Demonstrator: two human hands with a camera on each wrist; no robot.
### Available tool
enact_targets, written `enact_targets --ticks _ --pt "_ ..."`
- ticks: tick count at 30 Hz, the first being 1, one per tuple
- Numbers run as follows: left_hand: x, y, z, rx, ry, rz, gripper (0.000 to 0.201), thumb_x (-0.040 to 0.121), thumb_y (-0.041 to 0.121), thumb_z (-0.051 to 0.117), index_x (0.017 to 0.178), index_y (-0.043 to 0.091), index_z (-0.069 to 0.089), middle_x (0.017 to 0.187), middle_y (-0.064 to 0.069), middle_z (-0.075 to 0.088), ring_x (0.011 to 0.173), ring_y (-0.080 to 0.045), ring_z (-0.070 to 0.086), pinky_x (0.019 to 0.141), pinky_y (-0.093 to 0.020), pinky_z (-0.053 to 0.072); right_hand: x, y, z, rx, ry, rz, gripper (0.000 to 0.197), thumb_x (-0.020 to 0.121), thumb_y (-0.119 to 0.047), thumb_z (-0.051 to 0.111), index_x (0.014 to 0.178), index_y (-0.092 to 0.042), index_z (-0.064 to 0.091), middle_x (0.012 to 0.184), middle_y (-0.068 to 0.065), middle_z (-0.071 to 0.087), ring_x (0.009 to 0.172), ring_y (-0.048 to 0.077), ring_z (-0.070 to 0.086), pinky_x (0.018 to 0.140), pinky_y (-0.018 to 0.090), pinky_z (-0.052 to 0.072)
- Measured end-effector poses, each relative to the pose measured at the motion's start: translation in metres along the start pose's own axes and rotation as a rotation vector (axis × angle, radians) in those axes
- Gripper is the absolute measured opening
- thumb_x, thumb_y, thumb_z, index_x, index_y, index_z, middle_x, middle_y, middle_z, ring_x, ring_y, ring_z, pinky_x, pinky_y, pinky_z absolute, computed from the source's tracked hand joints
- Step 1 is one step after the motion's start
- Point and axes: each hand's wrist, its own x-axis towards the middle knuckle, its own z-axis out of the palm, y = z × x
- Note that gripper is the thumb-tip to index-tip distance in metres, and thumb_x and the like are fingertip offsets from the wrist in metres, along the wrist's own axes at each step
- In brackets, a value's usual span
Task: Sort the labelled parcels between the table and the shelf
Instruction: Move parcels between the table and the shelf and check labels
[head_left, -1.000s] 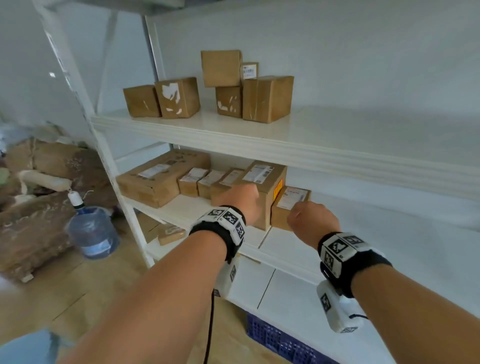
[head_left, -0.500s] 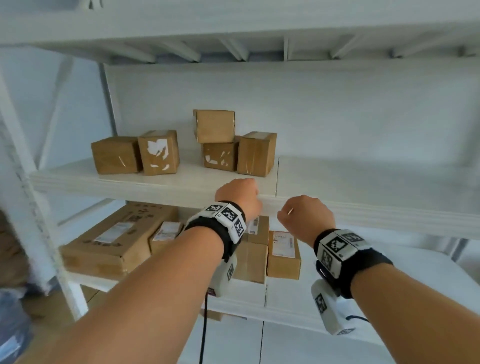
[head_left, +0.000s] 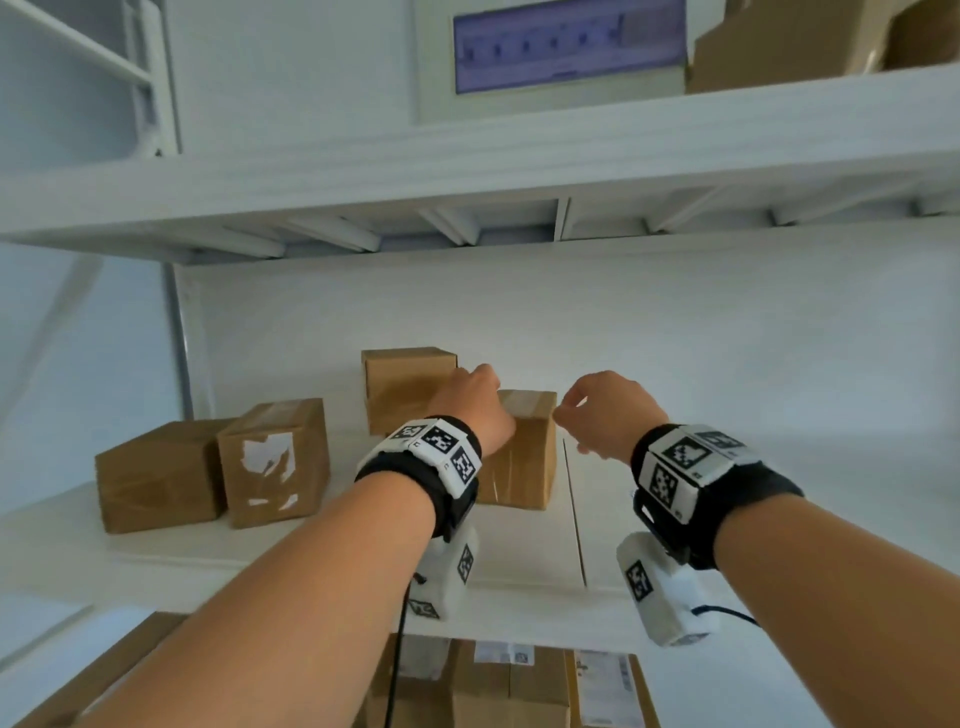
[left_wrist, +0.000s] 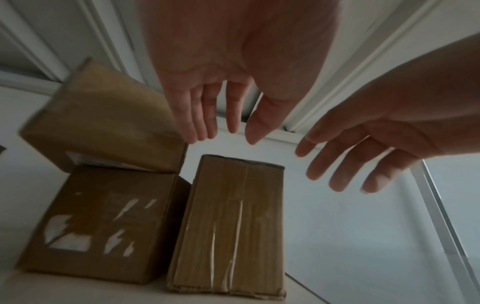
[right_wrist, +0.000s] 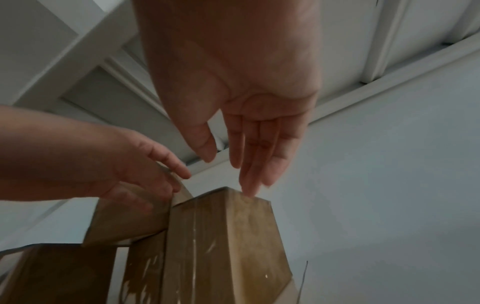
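Both hands over the parcels

The right hand (right_wrist: 233, 98) reaches down, straight fingers (right_wrist: 249, 164) just above the top edge of a taped upright parcel (right_wrist: 228, 246); the left hand (right_wrist: 109, 164) lies relaxed against the tilted parcel (right_wrist: 130, 222) beside it, under the white shelf (right_wrist: 389, 78) above.

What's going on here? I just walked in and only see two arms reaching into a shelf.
A person is reaching both hands to a cluster of cardboard parcels on a white shelf. The left hand, fingers straight, is at the stacked top box; whether it touches is unclear. The right hand, also open, hovers at the tall taped box beside the stack. Nothing is gripped or lifted yet. Two more boxes stand further left.
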Motion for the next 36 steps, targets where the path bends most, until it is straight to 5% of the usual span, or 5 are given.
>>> enact_targets --ticks 8,13,21,28,36 --pt "0.027 0.0 0.018 0.026 -0.168 -0.09 0.053 0.093 0.012 0.048 0.144 0.009 0.033 0.127 -0.009 0.055 0.11 -0.025 0.057 0.082 -0.03 0.049 0.029 0.008 0.023 0.023 -0.226 0.106 0.022 0.095 -0.028 0.056 0.09 -0.007 0.057 0.083 0.006 0.061 0.093 0.024 0.066 0.089 0.04 0.058" --pt "0.03 0.001 0.017 -0.018 -0.211 -0.083 0.052 0.093 0.009 0.044 0.144 0.008 0.033 0.132 -0.013 0.052 0.116 -0.028 0.055 0.095 -0.034 0.05 0.025 0.01 0.024 0.086 -0.349 0.177 0.05 0.095 -0.035 0.061 0.134 -0.006 0.049 0.129 0.009 0.058 0.114 0.026 0.061 0.099 0.041 0.052" --pt "0.025 -0.01 -0.002 -0.291 -0.156 0.02 0.059 0.091 0.003 0.048 0.145 0.023 0.037 0.124 -0.005 0.056 0.104 -0.023 0.061 0.089 -0.037 0.055 0.016 0.006 0.004 0.496 -0.103 0.262 0.041 0.088 -0.038 0.067 0.116 -0.008 0.06 0.113 0.004 0.067 0.105 0.022 0.064 0.094 0.04 0.054" --pt "-0.003 -0.01 -0.023 -0.224 -0.39 0.185 0.137 0.062 0.007 0.09 0.156 0.036 -0.005 0.161 -0.004 0.016 0.141 -0.028 0.035 0.108 -0.047 0.042 -0.018 -0.009 -0.017 0.559 0.025 0.289 0.041 0.09 -0.038 0.067 0.115 -0.01 0.052 0.116 0.008 0.059 0.103 0.025 0.057 0.08 0.034 0.052" --pt "-0.031 -0.013 -0.015 -0.558 -0.312 0.23 0.128 0.066 0.022 0.09 0.157 0.036 0.0 0.158 0.0 0.026 0.138 -0.023 0.037 0.108 -0.036 0.038 -0.053 -0.014 -0.023 0.554 0.156 0.268 0.04 0.087 -0.044 0.067 0.115 -0.016 0.061 0.116 0.007 0.065 0.105 0.027 0.062 0.097 0.046 0.052"
